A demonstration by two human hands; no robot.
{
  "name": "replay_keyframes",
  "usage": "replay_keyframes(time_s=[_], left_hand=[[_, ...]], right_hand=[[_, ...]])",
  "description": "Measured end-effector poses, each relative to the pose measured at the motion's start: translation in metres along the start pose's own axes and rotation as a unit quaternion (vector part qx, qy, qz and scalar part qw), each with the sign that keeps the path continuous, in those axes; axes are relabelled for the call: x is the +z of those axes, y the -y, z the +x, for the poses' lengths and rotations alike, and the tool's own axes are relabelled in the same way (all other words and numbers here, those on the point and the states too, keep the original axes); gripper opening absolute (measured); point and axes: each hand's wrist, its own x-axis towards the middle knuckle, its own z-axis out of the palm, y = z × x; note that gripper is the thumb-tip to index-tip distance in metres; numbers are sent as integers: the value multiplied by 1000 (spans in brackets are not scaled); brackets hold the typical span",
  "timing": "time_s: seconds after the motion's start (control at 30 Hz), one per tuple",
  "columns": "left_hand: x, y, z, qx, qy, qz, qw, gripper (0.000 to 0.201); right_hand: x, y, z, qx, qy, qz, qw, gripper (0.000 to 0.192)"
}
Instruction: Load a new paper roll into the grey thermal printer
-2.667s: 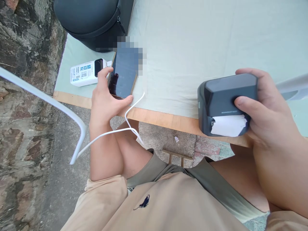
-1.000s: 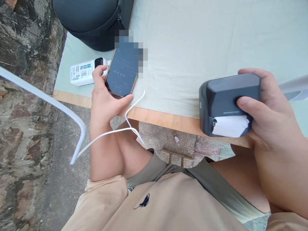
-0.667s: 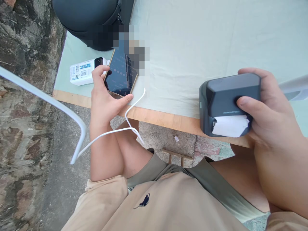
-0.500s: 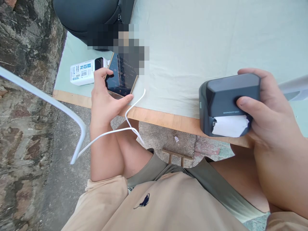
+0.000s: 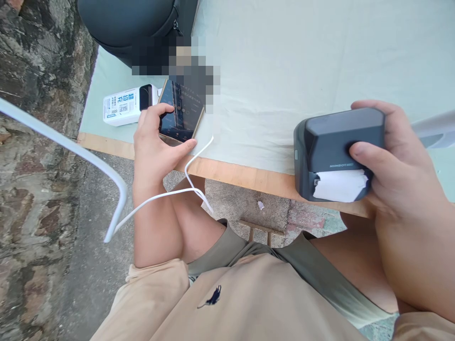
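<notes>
Since the earlier frame the left hand's (image 5: 152, 149) thumb is shifted across the phone (image 5: 180, 112), gripped at the table's (image 5: 249, 175) near edge, while the printer (image 5: 334, 151) is clamped by the right hand (image 5: 394, 161).

Phone (image 5: 181, 116) left, printer (image 5: 336, 151) right (table (image 5: 284, 71) beneath).

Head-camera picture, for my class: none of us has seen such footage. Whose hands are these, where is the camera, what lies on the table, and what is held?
There is no machine: a person wears the camera on the head, so it looks down over the chest at their own two bare hands. The left hand holds a phone at the table edge, thumb on the screen. The right hand grips a small dark printer with white paper showing at its slot. On the pale cloth lie a white power bank and a dark bag. A white cable hangs off the edge.
</notes>
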Motion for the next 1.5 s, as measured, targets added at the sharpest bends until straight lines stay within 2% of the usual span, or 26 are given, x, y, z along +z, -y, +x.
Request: replay_keyframes(time_s=[0.23, 0.5, 0.8, 1.0, 1.17, 1.33, 1.5], left_hand=[[1, -2, -2, 3, -2, -16, 1000, 76], [1, -9, -3, -15, -4, -41, 999, 71], [3, -13, -4, -43, -32, -13, 998, 64], [0, -14, -3, -79, -17, 13, 997, 57], [0, -11, -1, -57, -18, 32, 998, 47], [-1, -14, -2, -84, -28, 45, 995, 52], [-1, -15, -4, -73, -30, 17, 997, 60]], right_hand=[[0, 0, -1, 6, 4, 5, 1000, 87], [2, 1, 0, 2, 14, 2, 1000, 85], [2, 1, -2, 7, 3, -5, 1000, 88], [1, -1, -1, -2, 8, -2, 1000, 85], [1, -2, -1, 3, 7, 1, 1000, 85], [1, -2, -2, -7, 6, -12, 1000, 85], [0, -4, -2, -15, 17, -11, 1000, 83]])
